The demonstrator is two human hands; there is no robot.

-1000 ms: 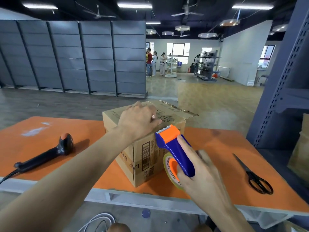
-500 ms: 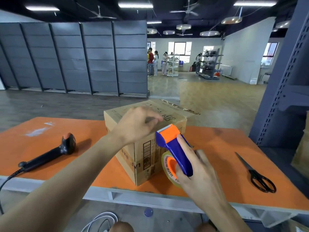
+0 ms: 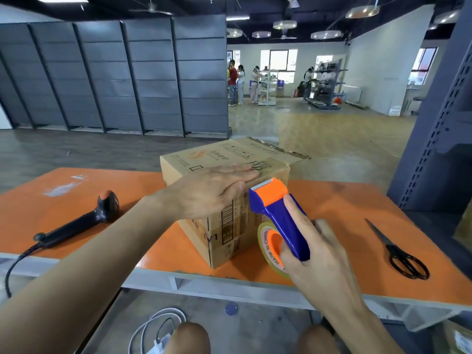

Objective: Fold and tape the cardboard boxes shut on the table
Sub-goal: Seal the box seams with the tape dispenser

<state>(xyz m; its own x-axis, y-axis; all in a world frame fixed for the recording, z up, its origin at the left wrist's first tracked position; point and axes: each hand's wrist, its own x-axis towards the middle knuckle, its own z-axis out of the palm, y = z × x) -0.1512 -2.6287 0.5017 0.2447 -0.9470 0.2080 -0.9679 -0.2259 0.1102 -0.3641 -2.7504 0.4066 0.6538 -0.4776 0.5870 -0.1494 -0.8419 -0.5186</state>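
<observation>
A black barcode scanner [image 3: 76, 223] lies at the left of the orange surface [image 3: 332, 200], its cord [image 3: 12, 267] trailing off the near edge, close to a white smear [image 3: 61, 189]. Black scissors [image 3: 398, 251] lie closed at the right, blades pointing away. A row of grey shelving [image 3: 115, 77] lines the hall behind, and a blue rack post [image 3: 439, 139] rises at the right. Several people [image 3: 232, 83] stand among display racks [image 3: 324, 85] far off, under round ceiling lamps [image 3: 284, 24]. A white cable [image 3: 153, 323] loops on the floor.

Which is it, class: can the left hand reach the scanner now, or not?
Probably yes: the left hand lies flat on the box, holding nothing; only bare table separates it from the scanner.
</observation>
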